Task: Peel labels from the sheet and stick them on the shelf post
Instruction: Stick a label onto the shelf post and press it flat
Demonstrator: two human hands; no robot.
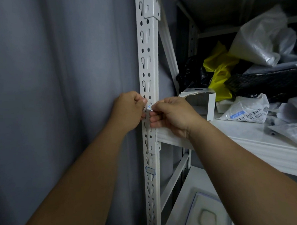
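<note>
Two hands are held together in front of the post (148, 60), level with the shelf (249, 141). The left hand (129, 110) is curled, its fingertips pinched close to a small white and blue scrap, taken to be a label (149, 107). The right hand (170, 116) is curled too, thumb and forefinger pinched on the same scrap from the other side. Whether the sheet is held behind the fingers cannot be told, as it is hidden. One label (150, 170) is already stuck lower on the post.

The step in hand is judged to be the peeling or the first laying of a label against the post. Next, the label would need to be freed fully, squared to the post's face between the slots, and pressed flat from one end so that no crease is left.
</note>
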